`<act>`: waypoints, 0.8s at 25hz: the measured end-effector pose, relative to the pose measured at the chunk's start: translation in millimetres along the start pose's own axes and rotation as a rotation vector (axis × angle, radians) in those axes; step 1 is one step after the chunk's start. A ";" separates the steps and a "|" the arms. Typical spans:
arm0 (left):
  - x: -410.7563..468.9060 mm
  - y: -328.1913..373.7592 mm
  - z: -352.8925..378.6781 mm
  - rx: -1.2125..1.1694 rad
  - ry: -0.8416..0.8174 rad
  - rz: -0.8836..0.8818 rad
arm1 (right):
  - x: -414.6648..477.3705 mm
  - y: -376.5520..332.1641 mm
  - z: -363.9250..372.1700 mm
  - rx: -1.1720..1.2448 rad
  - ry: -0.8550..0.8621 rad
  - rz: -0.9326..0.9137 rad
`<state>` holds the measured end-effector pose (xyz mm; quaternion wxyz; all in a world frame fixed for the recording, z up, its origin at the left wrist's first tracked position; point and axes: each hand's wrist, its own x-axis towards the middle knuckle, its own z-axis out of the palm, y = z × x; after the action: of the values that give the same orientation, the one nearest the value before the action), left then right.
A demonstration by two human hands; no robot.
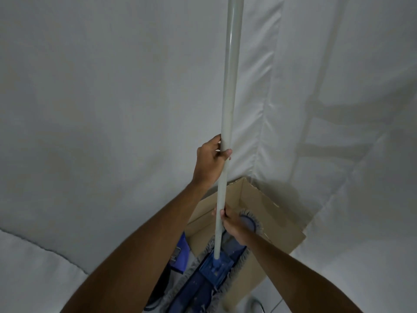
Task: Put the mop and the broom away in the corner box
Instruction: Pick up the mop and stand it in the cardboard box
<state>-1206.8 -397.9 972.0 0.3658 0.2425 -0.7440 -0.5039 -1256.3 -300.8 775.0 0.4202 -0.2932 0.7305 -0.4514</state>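
The mop stands nearly upright, its long pale grey handle [229, 86] running out of the top of the view. Its flat blue head [209, 274] with a grey fringe tilts over the near rim of the open cardboard box [279, 224], one end inside. My left hand [211, 162] grips the handle halfway up. My right hand [232, 222] grips it lower, just above the box. The box stands in the corner where two white fabric walls meet. No broom is in view.
White fabric sheets [112, 98] cover both walls, with a seam at the corner. A blue object [179, 251] lies on the floor left of the box. Pale floor and a dark cable [259, 303] show at the bottom right.
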 end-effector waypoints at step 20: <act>147.9 -583.3 179.0 0.037 0.113 -0.234 | 458.1 370.8 8.9 0.000 -0.137 0.325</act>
<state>-1443.4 -621.8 435.3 0.3416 0.3623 -0.6979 -0.5147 -1484.2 -518.6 276.9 0.5365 -0.2012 0.7380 -0.3564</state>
